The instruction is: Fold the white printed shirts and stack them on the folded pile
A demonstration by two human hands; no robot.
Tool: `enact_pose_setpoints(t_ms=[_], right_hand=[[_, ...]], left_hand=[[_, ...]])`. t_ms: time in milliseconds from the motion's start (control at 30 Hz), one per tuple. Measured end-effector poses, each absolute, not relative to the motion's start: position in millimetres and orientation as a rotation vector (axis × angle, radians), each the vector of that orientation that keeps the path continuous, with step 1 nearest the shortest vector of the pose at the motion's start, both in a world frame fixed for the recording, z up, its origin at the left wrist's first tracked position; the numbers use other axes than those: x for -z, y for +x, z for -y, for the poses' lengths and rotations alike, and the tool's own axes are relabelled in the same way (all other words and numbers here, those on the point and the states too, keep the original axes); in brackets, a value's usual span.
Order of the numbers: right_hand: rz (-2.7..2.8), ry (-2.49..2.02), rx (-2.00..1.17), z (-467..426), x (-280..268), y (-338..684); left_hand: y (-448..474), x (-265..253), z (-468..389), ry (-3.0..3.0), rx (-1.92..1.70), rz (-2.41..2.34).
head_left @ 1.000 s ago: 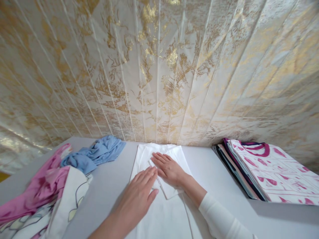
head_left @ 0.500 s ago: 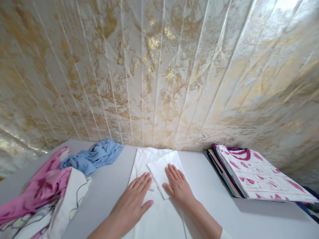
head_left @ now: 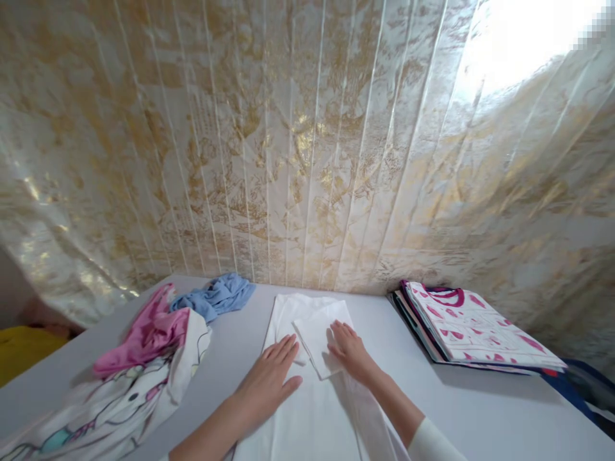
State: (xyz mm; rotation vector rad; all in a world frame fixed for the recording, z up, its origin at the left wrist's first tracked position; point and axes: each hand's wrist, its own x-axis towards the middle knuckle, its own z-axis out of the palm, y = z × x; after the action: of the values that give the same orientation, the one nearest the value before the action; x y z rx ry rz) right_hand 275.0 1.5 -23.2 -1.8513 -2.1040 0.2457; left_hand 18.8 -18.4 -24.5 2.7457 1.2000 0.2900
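A long white garment (head_left: 314, 416) lies in a narrow folded strip in front of me, its far end near the wall. On its upper part a white flap (head_left: 311, 330), possibly a sleeve, is laid slantwise across. My left hand (head_left: 271, 378) rests flat on the garment's left side, fingers stretched out and thumb apart. My right hand (head_left: 352, 352) lies over the right part of the flap with its fingers extended. Neither hand grips anything. Loose white cloth (head_left: 369, 410) shows beneath my right forearm.
A grey-white table (head_left: 230, 358) carries everything. To the left lie a crumpled blue cloth (head_left: 216, 298), a pink cloth (head_left: 148, 336) and a printed white cloth (head_left: 125, 410). A stack of folded clothes (head_left: 480, 326) sits right. Behind hangs a gold-patterned curtain (head_left: 307, 192); something yellow (head_left: 29, 349) is far left.
My view has shifted, so the left-hand clothes appear farther right and more of the left side shows. Both hands stay flat on the garment. More loose white cloth shows under my right forearm.
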Motion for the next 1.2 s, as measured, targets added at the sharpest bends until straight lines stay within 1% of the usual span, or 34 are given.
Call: enact_pose_setpoints(t_ms=[100, 233, 433, 533, 700, 833, 967, 1067, 1200], right_hand=[[2.069, -1.811, -0.209, -28.9, 1.1, 300.2], [2.073, -1.770, -0.245, -74.3, -18.2, 320.4], [2.253, -1.764, -0.498, -125.9, -15.9, 323.2], [2.333, -1.797, -0.612, -144.8, -17.5, 333.4], [2.413, -1.818, -0.638, -162.3, -14.3, 352.8], [2.427, -1.764, -0.594, -164.7, -6.3, 354.5], [2.349, -1.707, -0.436, -156.3, -9.3, 348.6], [2.218, -1.684, -0.262, -134.3, -7.2, 334.2], [2.108, -1.678, -0.143, -90.9, 17.3, 300.6]], left_hand=[[34.2, 17.8, 11.2, 2.712, -0.321, -1.308], [64.4, 13.9, -24.5, 2.682, -0.429, -1.473], [82.6, 24.6, -77.5, 2.615, -0.465, -1.674], [81.8, 32.8, -79.1, 2.606, -0.470, -1.700], [79.6, 37.9, -74.3, 2.608, -0.481, -1.698], [79.1, 39.3, -75.1, 2.648, -0.505, -1.684], [79.1, 38.4, -74.2, 2.659, -0.522, -1.698], [79.3, 35.1, -72.0, 2.673, -0.553, -1.680], [80.0, 32.0, -69.9, 2.681, -0.566, -1.644]])
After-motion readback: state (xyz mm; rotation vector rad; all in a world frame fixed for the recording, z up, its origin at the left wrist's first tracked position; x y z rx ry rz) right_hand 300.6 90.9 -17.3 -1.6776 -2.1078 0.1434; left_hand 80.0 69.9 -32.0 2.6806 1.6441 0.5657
